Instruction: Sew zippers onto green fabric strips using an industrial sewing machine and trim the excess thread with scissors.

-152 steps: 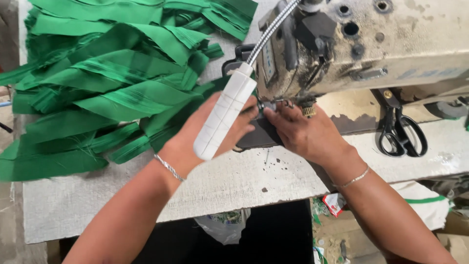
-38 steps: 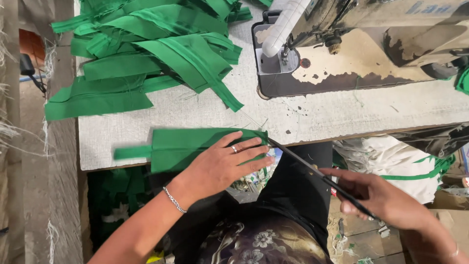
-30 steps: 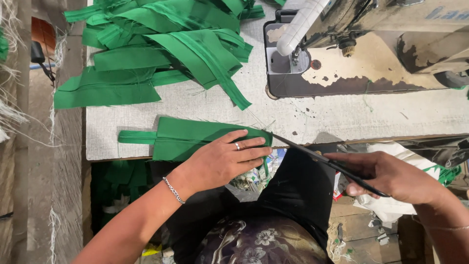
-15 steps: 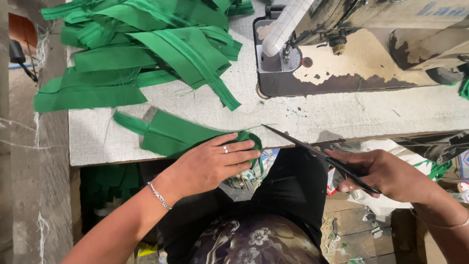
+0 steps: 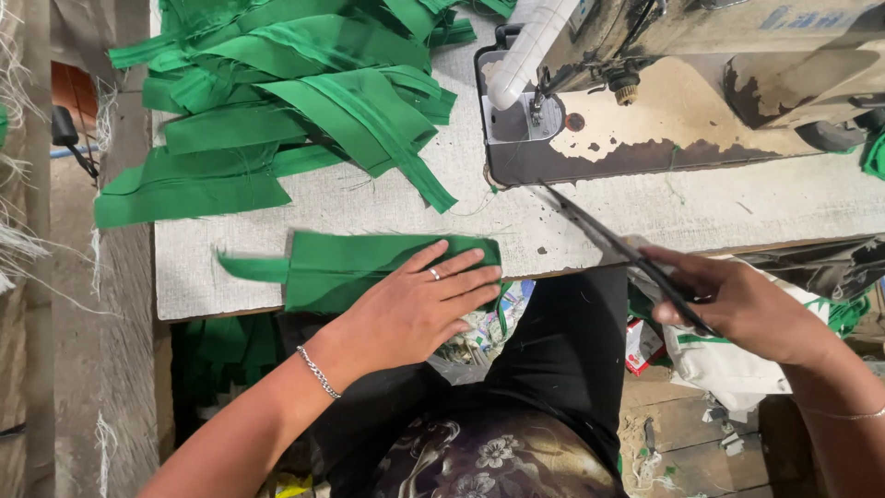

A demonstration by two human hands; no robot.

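Observation:
My left hand [image 5: 419, 309] lies flat, fingers spread, on a folded green fabric piece [image 5: 355, 267] at the front edge of the grey table [image 5: 572, 221]. A narrow green strip sticks out of that piece to the left. My right hand [image 5: 737, 304] is off the table's front edge and grips a pair of long black scissors [image 5: 618, 249]. The blades are together and point up-left toward the sewing machine bed. The tips hang over the table, to the right of the folded piece, not touching it.
A heap of green fabric strips and folded pieces [image 5: 295, 101] covers the back left of the table. A worn sewing machine [image 5: 701, 83] with a white lamp tube [image 5: 530, 51] stands at the back right. More green scraps [image 5: 221, 355] lie below the table.
The folded green piece was tilted half a second ago; it now lies level along the table edge under my left hand. My right hand still holds the scissors at much the same angle.

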